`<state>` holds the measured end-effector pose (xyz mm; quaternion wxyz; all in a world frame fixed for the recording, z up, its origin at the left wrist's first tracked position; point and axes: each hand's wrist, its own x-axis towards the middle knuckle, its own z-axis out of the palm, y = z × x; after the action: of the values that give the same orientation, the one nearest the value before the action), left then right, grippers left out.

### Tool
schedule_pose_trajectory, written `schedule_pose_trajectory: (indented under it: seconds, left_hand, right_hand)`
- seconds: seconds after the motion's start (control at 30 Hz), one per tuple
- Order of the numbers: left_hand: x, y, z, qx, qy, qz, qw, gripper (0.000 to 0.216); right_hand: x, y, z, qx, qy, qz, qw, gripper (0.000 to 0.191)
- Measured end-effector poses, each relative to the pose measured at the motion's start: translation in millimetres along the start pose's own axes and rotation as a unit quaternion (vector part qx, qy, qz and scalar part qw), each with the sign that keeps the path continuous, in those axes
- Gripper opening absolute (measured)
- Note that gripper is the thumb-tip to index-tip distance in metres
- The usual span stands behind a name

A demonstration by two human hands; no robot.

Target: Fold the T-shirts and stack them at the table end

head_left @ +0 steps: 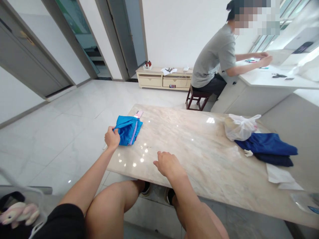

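My left hand (112, 137) is closed on the near left edge of a bright blue folded cloth (126, 127), pinching it between thumb and fingers. The cloth sits at the left end of the marble table (179, 146), and a purple layer shows along its right side. Just behind it lies a pink phone-like item (139, 114), partly covered. My right hand (168, 164) is held over the table's near side, right of the cloth and apart from it. Its fingers are loosely bent with the thumb apart, and nothing shows in them.
On the table's right stand a white plastic bag (240, 127), dark blue folded cloth (270, 144) and white paper (282, 176). Beyond, a person (214, 56) sits on a stool (198, 99) at a white desk (269, 79). A plush toy (20, 213) is at lower left.
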<state>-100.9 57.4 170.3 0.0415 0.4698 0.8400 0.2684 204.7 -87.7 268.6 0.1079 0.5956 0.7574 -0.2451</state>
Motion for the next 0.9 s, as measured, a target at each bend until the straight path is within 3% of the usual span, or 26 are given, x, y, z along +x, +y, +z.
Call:
schedule_pose_trajectory:
  seconds: [0.07, 0.17, 0.27, 0.37, 0.47, 0.53, 0.67, 0.77, 0.9]
  left_hand:
    - [-6, 25, -19, -0.093, 0.026, 0.041, 0.994, 0.021]
    - [-23, 72, -47, -0.247, 0.035, 0.121, 0.961, 0.011]
    - [-54, 119, -70, -0.391, -0.007, 0.189, 0.901, 0.012]
    - [-98, 148, -78, -0.488, -0.070, 0.210, 0.844, 0.017]
    - [-137, 155, -69, -0.531, -0.129, 0.195, 0.815, 0.021]
    - [-156, 154, -57, -0.543, -0.170, 0.153, 0.808, 0.022]
    - [-179, 158, -48, -0.569, -0.255, 0.071, 0.779, 0.024]
    - [-189, 165, -54, -0.585, -0.289, 0.079, 0.754, 0.029]
    - [-190, 167, -59, -0.579, -0.333, 0.089, 0.739, 0.040]
  right_hand:
    - [2, 1, -1, -0.001, 0.028, -0.013, 1.000, 0.039]
    - [6, 3, -5, 0.022, 0.137, -0.029, 0.990, 0.044]
    - [10, 9, -12, 0.085, 0.275, -0.035, 0.957, 0.055]
    - [14, 18, -17, 0.142, 0.388, -0.009, 0.910, 0.067]
    - [14, 29, -17, 0.172, 0.443, 0.028, 0.879, 0.057]
    - [12, 37, -16, 0.178, 0.433, 0.048, 0.882, 0.045]
    - [4, 47, -15, 0.223, 0.402, 0.069, 0.885, 0.043]
    - [0, 48, -15, 0.272, 0.433, 0.078, 0.856, 0.040]
    - [4, 42, -18, 0.345, 0.495, 0.082, 0.793, 0.034]
